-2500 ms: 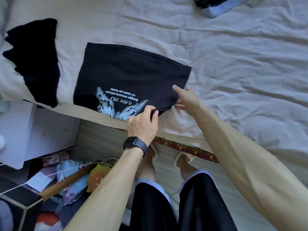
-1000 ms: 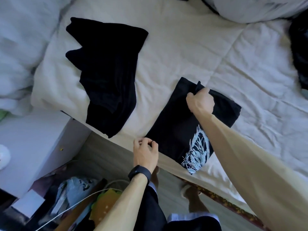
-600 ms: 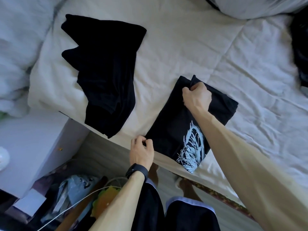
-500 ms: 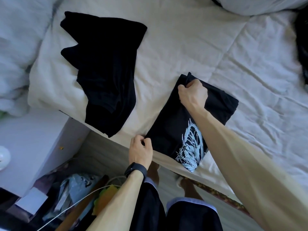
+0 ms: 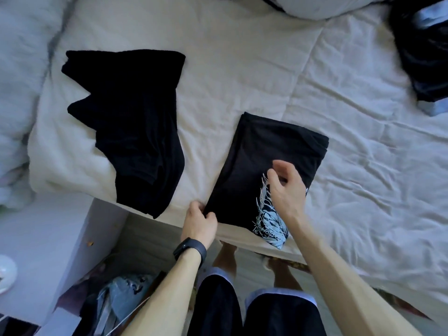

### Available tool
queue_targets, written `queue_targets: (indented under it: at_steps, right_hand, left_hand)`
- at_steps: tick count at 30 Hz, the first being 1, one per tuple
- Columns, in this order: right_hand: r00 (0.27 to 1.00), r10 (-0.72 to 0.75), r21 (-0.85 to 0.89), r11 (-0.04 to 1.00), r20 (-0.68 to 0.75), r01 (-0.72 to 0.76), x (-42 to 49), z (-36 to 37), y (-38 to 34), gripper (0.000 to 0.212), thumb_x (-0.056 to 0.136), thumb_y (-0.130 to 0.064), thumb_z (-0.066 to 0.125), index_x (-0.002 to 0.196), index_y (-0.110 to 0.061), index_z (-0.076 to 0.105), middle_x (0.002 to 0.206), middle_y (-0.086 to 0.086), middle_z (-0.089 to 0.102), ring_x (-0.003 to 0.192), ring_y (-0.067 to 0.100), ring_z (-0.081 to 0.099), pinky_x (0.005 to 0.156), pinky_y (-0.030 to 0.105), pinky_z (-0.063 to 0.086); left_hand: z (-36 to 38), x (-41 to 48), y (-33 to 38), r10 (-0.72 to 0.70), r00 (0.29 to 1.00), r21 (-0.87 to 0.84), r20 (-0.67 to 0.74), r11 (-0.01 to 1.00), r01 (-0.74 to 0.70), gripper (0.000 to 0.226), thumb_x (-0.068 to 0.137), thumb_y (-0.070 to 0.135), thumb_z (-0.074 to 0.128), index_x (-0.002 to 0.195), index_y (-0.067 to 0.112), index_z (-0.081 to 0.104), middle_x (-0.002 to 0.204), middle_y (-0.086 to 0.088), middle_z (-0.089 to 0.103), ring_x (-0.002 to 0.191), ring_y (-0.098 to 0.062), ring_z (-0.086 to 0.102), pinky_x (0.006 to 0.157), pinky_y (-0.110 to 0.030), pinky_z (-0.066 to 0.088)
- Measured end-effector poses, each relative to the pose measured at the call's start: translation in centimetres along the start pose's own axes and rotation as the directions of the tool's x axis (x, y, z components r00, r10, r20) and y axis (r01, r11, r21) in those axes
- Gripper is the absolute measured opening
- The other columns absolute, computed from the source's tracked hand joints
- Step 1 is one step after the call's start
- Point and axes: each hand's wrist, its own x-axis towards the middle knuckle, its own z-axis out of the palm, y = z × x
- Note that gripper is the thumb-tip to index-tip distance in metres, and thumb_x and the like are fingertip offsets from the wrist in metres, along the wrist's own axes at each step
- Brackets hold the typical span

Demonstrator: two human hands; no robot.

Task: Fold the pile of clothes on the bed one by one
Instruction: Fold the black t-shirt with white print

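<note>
Head view, looking down over the near edge of the bed (image 5: 242, 69). A black shirt (image 5: 261, 151) with a pale blue print (image 5: 269, 219) lies folded into a long narrow rectangle on the sheet. Its near end reaches the mattress edge and its far end points up the bed. The left hand (image 5: 198, 224), with a dark watch (image 5: 191, 249) on the wrist, pinches the near-left corner of the shirt between thumb and fingers. This grip is clamped on the cloth, probably to anchor the corner so the layers do not slide towards the floor. The right hand (image 5: 286, 187) hangs over the middle of the shirt, just above the print, with its grip apart and fingers loosely curled round nothing. Whether the fingertips brush the cloth cannot be told from this angle. The hand is placed where it could either smooth the top layer or reach for the far end to make a final fold towards the body. Judged from its shape, the shirt has been folded lengthwise and lacks only that last fold across. To the left, well apart from the shirt, a stack of black garments (image 5: 135, 132) lies flat with staggered edges, apparently items already folded and set aside. At the far right corner a dark heap of clothes (image 5: 426, 57) with pale trim lies rumpled, presumably the pile waiting its turn. A white cabinet (image 5: 36, 238) stands beside the bed at the lower left.
</note>
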Motion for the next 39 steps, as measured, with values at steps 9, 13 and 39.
queue_targets:
  at_steps: [9,13,39]
  right_hand:
    - [0.878,0.445,0.048,0.887,0.178,-0.46,-6.0,-3.5,12.0,0.055,0.082,-0.071,0.067,0.107,-0.022,0.069,0.099,-0.008,0.075,0.096,0.013,0.07,0.088,0.039,0.056]
    - [0.904,0.402,0.071,0.907,0.148,-0.415,-6.7,-3.7,12.7,0.041,0.097,-0.048,0.062,0.098,-0.006,0.065,0.087,0.0,0.069,0.076,0.013,0.063,0.069,0.029,0.046]
    - [0.927,0.364,0.235,0.896,0.095,-0.376,-19.6,-8.3,14.5,0.032,0.091,-0.028,0.06,0.119,-0.039,0.048,0.082,0.005,0.069,0.074,0.025,0.067,0.078,0.042,0.055]
  left_hand:
    - [-0.7,0.5,1.9,0.014,0.988,0.052,0.151,0.998,-0.022,0.044,0.092,0.065,0.052,0.11,0.025,0.055,0.103,0.012,0.058,0.103,-0.019,0.056,0.086,-0.033,0.042]
    - [-1.0,1.2,1.8,0.07,0.987,0.116,0.146,0.989,-0.088,0.044,0.097,0.047,0.058,0.123,0.012,0.054,0.118,0.0,0.06,0.108,-0.025,0.058,0.088,-0.036,0.046]
    - [-1.1,-14.3,-4.2,0.021,0.998,-0.218,0.066,0.976,-0.006,0.035,0.099,0.006,0.047,0.122,0.032,0.045,0.113,-0.007,0.067,0.056,-0.015,0.066,0.052,-0.024,0.048]
